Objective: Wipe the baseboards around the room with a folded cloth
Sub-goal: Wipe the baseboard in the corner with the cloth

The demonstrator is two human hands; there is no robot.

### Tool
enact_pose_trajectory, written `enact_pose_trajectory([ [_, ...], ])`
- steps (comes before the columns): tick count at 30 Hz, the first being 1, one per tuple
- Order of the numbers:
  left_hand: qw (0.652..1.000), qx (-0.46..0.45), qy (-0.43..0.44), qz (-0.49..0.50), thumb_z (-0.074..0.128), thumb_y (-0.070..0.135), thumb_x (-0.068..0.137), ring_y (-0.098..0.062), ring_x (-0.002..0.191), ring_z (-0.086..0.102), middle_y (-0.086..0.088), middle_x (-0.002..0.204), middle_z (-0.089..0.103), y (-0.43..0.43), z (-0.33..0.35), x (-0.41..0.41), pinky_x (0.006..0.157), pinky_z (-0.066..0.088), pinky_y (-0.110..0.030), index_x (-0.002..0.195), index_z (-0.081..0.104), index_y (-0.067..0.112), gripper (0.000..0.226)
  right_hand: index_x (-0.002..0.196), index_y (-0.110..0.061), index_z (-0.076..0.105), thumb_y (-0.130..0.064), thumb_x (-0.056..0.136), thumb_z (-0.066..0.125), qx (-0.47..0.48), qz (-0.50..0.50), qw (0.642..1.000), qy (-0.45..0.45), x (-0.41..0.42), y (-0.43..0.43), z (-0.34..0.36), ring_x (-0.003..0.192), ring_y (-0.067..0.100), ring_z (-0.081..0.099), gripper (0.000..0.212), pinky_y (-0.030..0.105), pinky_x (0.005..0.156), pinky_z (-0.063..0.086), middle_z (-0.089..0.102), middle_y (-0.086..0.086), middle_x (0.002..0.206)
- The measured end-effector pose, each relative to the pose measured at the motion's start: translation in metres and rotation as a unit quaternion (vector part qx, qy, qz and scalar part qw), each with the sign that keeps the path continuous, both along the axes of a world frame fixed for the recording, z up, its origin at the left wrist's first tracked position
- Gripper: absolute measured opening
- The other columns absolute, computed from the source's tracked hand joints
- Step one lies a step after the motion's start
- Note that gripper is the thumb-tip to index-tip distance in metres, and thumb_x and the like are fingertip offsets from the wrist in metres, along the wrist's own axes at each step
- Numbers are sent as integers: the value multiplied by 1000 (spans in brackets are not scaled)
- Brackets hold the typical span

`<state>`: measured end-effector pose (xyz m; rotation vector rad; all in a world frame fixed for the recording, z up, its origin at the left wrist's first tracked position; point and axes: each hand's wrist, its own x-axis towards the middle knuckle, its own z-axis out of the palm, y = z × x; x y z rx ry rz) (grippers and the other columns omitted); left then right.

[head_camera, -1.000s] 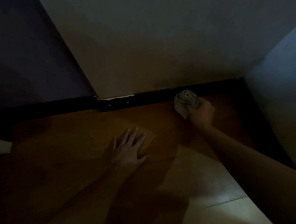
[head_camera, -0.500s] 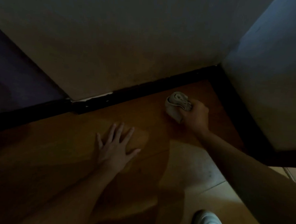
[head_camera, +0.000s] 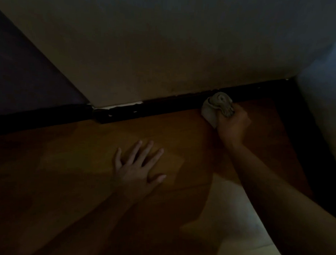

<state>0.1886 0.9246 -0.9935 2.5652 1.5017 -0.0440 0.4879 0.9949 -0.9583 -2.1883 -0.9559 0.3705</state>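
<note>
The scene is dim. The right hand [head_camera: 233, 124] reaches out toward two o'clock, its fingers curled tightly round a bunched, pale grey-beige cloth [head_camera: 214, 109]. The cloth bulges out of the fist toward eleven o'clock. Its upper edge presses against the black baseboard strip [head_camera: 164, 106], and its lower part touches the floor where the strip begins. That spot lies near the room's corner, which sits at two o'clock from the cloth.

The left hand [head_camera: 138, 169] lies flat on the orange-brown wooden floor [head_camera: 77, 149] at about seven o'clock from the cloth and well apart from it. Its fingers are straight and spread, pointing to one o'clock, the thumb is out toward three o'clock, and it holds nothing.

The baseboard runs from nine o'clock up to the corner under the pale plaster wall [head_camera: 166, 51]. A chipped, whitish patch [head_camera: 119, 107] shows along its top edge at ten o'clock from the left hand. A second pale wall [head_camera: 322, 98] closes the corner at three o'clock, with its own dark strip below. A lighter, cream floor patch [head_camera: 234, 211] lies at five o'clock, between the two forearms.
</note>
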Motion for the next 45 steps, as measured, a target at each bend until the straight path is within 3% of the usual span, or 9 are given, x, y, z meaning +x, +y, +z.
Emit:
enact_pose_trajectory([
  [5, 1000, 29, -4, -1, 36, 77, 92, -22, 153, 20, 9, 166, 22, -1, -6, 2, 113, 13, -69, 155, 29, 46, 71, 94, -8, 68, -18, 85, 65, 17, 19, 1000, -12, -3, 0, -7, 83, 15, 57, 14, 19, 69, 35, 66, 10, 97],
  [11, 1000, 16, -7, 10, 44, 72, 91, -24, 153, 22, 8, 165, 25, -1, -1, 5, 113, 14, -69, 153, 34, 45, 68, 99, -11, 69, -26, 85, 64, 39, -15, 999, 28, 0, -1, -10, 91, 25, 64, 21, 32, 77, 50, 68, 11, 100],
  [16, 1000, 11, -16, 3, 44, 70, 92, -25, 153, 19, 7, 166, 23, -2, 0, 2, 115, 12, -69, 155, 32, 44, 69, 99, -10, 68, -21, 84, 68, 33, 30, 999, 19, -15, 0, -12, 85, 16, 60, 19, 20, 70, 38, 67, 9, 98],
  [21, 998, -1, -24, 51, 38, 72, 89, -22, 151, 23, 12, 163, 29, 0, 1, 9, 117, 10, -65, 151, 37, 47, 68, 104, -5, 67, -21, 87, 62, 23, -29, 999, -12, 19, 3, -7, 96, 26, 64, 23, 29, 79, 49, 67, 15, 105],
  [24, 998, -3, -27, 59, 37, 72, 87, -22, 151, 24, 12, 161, 32, 0, -1, 12, 117, 11, -65, 150, 39, 47, 67, 107, -4, 66, -21, 88, 61, 17, -78, 997, -12, 29, 3, -6, 98, 27, 63, 25, 29, 79, 48, 65, 15, 108],
  [27, 998, 3, -24, 56, 36, 71, 89, -23, 150, 25, 12, 161, 32, 0, -5, 11, 117, 10, -66, 150, 38, 47, 66, 103, -4, 65, -18, 88, 63, 22, -57, 998, -26, 23, 1, -8, 96, 25, 61, 21, 23, 74, 39, 63, 14, 106],
  [35, 999, 19, -17, 47, 29, 72, 92, -24, 150, 25, 11, 162, 30, 1, -13, 9, 116, 11, -66, 152, 32, 49, 64, 103, -8, 67, -23, 87, 63, 29, -61, 998, -19, 31, -1, -4, 96, 24, 62, 22, 24, 73, 39, 65, 13, 106],
  [40, 998, 24, -22, 50, 36, 69, 90, -25, 149, 28, 10, 161, 33, 0, -12, 11, 115, 12, -67, 150, 37, 47, 64, 102, -8, 68, -25, 87, 62, 28, -76, 997, -11, 29, 0, -5, 93, 24, 63, 24, 21, 71, 36, 66, 13, 103],
  [45, 998, 20, -20, 49, 35, 69, 91, -24, 149, 27, 11, 161, 31, 1, -12, 11, 115, 12, -67, 150, 36, 48, 63, 99, -10, 68, -22, 85, 67, 35, -1, 999, -11, 9, 1, -9, 88, 19, 61, 19, 23, 72, 41, 67, 11, 102],
])
